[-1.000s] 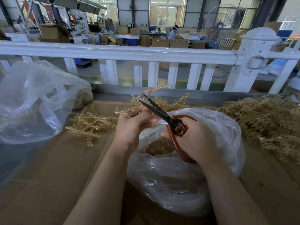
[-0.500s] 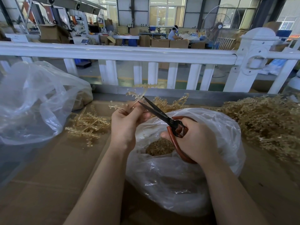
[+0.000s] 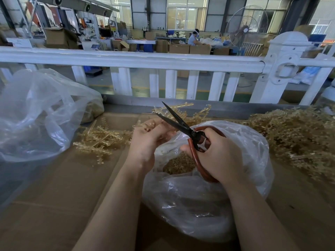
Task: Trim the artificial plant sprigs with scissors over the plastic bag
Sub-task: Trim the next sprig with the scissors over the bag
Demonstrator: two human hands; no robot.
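Observation:
My left hand (image 3: 146,140) pinches a pale gold artificial sprig (image 3: 159,110) above the mouth of a clear plastic bag (image 3: 208,205). My right hand (image 3: 219,156) grips black scissors (image 3: 177,121) with red-brown loop handles. The blades stand apart, pointing up and left, beside the fingers of my left hand. Brownish trimmings (image 3: 178,164) lie inside the bag below both hands.
A small heap of sprigs (image 3: 101,140) lies left of my hands and a big pile (image 3: 297,138) lies at the right on the cardboard table (image 3: 54,205). Another clear bag (image 3: 36,115) sits at far left. A white railing (image 3: 163,59) runs behind.
My left hand has drawn the sprig lower and closer, so less of it sticks up. The scissor blades have opened wider and tilted up.

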